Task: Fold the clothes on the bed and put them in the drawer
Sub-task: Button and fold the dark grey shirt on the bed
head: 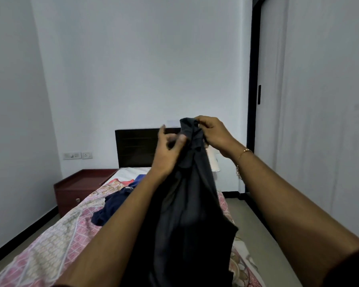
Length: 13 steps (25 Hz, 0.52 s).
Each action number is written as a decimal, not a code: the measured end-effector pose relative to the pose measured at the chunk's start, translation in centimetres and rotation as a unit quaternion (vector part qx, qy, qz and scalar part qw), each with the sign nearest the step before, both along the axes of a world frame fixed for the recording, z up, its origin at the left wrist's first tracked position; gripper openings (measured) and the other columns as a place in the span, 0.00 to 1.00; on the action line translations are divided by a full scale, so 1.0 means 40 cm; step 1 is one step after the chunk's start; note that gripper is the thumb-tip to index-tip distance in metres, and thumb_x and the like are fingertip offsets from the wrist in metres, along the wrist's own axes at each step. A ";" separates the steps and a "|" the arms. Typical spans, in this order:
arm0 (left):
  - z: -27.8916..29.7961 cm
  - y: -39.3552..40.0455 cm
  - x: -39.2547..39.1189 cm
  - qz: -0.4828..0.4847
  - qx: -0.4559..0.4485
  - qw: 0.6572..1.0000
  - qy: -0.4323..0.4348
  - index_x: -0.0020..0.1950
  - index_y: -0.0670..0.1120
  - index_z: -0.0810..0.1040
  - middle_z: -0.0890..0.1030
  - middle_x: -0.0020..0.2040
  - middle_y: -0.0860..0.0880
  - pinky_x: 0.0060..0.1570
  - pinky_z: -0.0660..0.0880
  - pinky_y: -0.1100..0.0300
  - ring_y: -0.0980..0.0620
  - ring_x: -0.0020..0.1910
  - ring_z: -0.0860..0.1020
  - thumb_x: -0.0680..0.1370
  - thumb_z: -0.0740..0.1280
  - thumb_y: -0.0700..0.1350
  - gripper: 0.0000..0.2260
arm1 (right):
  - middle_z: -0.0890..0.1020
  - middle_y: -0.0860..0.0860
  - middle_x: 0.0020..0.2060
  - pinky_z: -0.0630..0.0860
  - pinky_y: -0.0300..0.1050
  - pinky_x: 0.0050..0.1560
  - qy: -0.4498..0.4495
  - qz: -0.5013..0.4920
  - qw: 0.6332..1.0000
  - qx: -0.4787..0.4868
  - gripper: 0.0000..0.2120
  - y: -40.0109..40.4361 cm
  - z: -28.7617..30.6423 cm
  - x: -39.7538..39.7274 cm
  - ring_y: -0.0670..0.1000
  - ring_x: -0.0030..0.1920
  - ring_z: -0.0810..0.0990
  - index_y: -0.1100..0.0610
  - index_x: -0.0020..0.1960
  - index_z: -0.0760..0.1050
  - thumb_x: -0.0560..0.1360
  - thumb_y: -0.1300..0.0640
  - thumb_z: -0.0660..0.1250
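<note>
A dark grey garment [187, 214] hangs in front of me above the bed [56, 245], held up by its top edge. My right hand [214, 133] grips the bunched top of the cloth. My left hand [168, 150] is just left of it, fingers curled and blurred, its fingertips at the edge of the cloth; whether it holds the fabric is unclear. A crumpled navy blue garment [110, 206] lies on the patterned pink bedspread, with a brighter blue piece [140, 179] and a red piece [129, 181] beyond it.
A reddish wooden bedside cabinet [79, 187] with a drawer knob [77, 200] stands left of the bed by the wall. The dark headboard [137, 148] is at the far end. Floor space runs along the bed's right side, beside a white sliding door [319, 100].
</note>
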<state>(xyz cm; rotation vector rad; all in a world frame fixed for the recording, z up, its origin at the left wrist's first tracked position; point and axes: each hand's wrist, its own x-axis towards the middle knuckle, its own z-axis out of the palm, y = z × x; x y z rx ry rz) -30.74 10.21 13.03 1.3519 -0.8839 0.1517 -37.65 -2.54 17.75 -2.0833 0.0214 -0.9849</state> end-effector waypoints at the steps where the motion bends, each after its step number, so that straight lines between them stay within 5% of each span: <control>1: -0.008 -0.001 0.003 -0.027 0.049 0.998 -0.036 0.67 0.46 0.67 0.77 0.49 0.56 0.52 0.73 0.67 0.59 0.51 0.77 0.74 0.70 0.47 0.24 | 0.80 0.58 0.43 0.75 0.43 0.37 0.000 0.016 1.000 0.006 0.13 0.016 -0.012 0.012 0.53 0.40 0.78 0.62 0.54 0.77 0.78 0.67 0.54; 4: -0.004 -0.013 0.017 0.035 0.081 0.992 -0.094 0.51 0.46 0.76 0.80 0.46 0.49 0.53 0.75 0.52 0.50 0.48 0.78 0.71 0.74 0.42 0.11 | 0.80 0.56 0.51 0.75 0.48 0.54 -0.035 0.068 0.993 0.089 0.12 0.058 -0.057 0.031 0.52 0.52 0.78 0.60 0.56 0.75 0.79 0.66 0.55; 6: 0.005 -0.017 0.021 0.062 0.076 0.988 -0.123 0.47 0.46 0.77 0.80 0.44 0.48 0.50 0.76 0.50 0.47 0.47 0.79 0.73 0.72 0.41 0.06 | 0.76 0.53 0.55 0.73 0.45 0.58 -0.103 0.080 0.978 0.161 0.12 0.086 -0.091 0.037 0.49 0.54 0.76 0.59 0.62 0.70 0.79 0.64 0.58; 8: 0.021 -0.017 0.027 0.107 0.046 0.987 -0.108 0.44 0.45 0.77 0.82 0.45 0.44 0.49 0.76 0.49 0.43 0.47 0.80 0.74 0.70 0.43 0.03 | 0.71 0.51 0.58 0.72 0.39 0.57 -0.138 0.016 0.982 0.130 0.20 0.098 -0.143 0.032 0.45 0.54 0.73 0.57 0.67 0.64 0.77 0.57 0.64; 11: 0.078 0.006 0.044 0.138 -0.101 0.982 0.079 0.46 0.47 0.75 0.81 0.49 0.42 0.54 0.76 0.50 0.43 0.51 0.80 0.73 0.72 0.45 0.07 | 0.73 0.48 0.58 0.72 0.32 0.54 0.013 0.011 0.999 0.043 0.34 0.063 -0.281 0.018 0.40 0.52 0.74 0.54 0.69 0.62 0.69 0.53 0.74; 13: 0.116 0.042 0.067 0.113 -0.195 0.957 0.180 0.49 0.47 0.74 0.80 0.49 0.46 0.54 0.77 0.53 0.45 0.51 0.80 0.73 0.72 0.44 0.09 | 0.80 0.51 0.54 0.70 0.33 0.47 0.180 -0.009 0.983 -0.041 0.26 0.033 -0.376 0.012 0.47 0.52 0.79 0.56 0.63 0.71 0.69 0.54 0.75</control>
